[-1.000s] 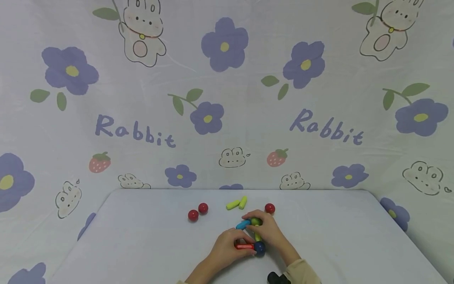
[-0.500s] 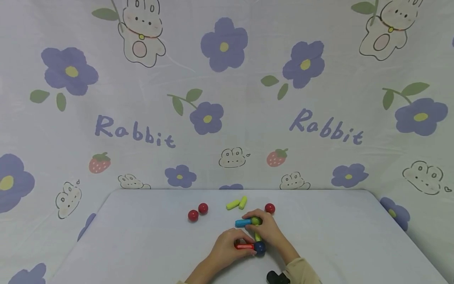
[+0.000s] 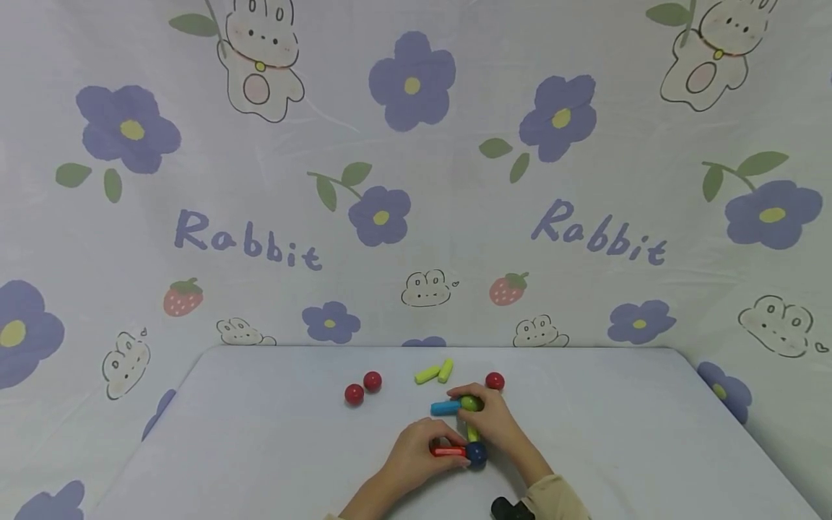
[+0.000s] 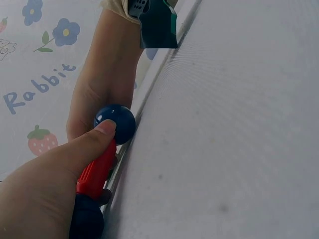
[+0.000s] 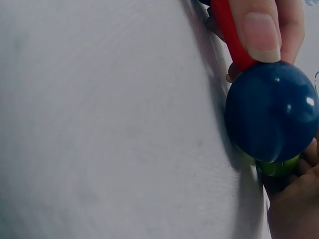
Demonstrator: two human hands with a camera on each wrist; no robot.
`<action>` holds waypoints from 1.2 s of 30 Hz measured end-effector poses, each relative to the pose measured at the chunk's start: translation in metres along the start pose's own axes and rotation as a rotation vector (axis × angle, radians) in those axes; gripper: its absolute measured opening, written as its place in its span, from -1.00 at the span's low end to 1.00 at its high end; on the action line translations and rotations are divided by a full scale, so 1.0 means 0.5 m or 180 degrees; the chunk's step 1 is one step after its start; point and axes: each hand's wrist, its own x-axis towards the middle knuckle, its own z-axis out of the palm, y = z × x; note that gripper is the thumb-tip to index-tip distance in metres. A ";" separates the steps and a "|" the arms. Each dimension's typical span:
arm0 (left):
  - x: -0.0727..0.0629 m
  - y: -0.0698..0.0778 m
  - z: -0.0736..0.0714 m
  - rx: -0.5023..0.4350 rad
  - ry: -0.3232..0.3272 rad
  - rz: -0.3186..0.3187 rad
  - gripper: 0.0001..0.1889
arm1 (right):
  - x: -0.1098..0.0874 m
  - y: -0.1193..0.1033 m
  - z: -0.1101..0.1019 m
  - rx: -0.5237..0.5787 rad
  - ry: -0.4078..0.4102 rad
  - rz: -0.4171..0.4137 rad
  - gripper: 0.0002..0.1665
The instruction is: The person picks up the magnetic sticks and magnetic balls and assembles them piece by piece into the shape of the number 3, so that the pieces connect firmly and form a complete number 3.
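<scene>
My left hand [image 3: 419,451] grips a red rod [image 3: 448,452] between thumb and fingers, its thumb tip touching a dark blue ball [image 3: 477,455]. A second dark blue ball [image 4: 85,219] sits at the rod's other end in the left wrist view, partly covered by the hand. From the first ball a yellow-green rod [image 3: 472,433] runs back to a green ball [image 3: 469,404]. My right hand [image 3: 492,419] pinches that green ball between thumb and fingers. Leftward from it points a light blue rod [image 3: 445,408], its end touching or beside the ball.
Two red balls [image 3: 354,394] lie behind and left of the hands on the white table [image 3: 260,433]. A pair of loose yellow-green rods [image 3: 427,374] lies farther back, and another red ball [image 3: 495,380] is behind the right hand. A black device [image 3: 511,509] shows by the right sleeve.
The light blue rod has turned from a slant to nearly level at the green ball. My right fingers have shifted slightly right on that ball. The left hand stays put.
</scene>
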 end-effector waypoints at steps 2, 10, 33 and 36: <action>0.000 0.000 0.000 0.0009 0.0005 0.0005 -0.71 | 0.000 -0.001 0.000 0.0008 0.0018 -0.0016 -0.61; 0.000 0.003 -0.004 -0.0077 -0.0007 -0.0019 -0.71 | 0.001 -0.003 0.004 -0.0005 0.0047 0.0006 -0.60; -0.002 0.006 -0.005 -0.0105 0.0004 0.0028 -0.74 | 0.000 0.004 0.007 0.0092 0.0051 -0.0072 -0.66; -0.002 0.007 -0.005 -0.0121 -0.0011 0.0019 -0.74 | 0.001 0.007 0.008 0.0098 0.0047 -0.0063 -0.68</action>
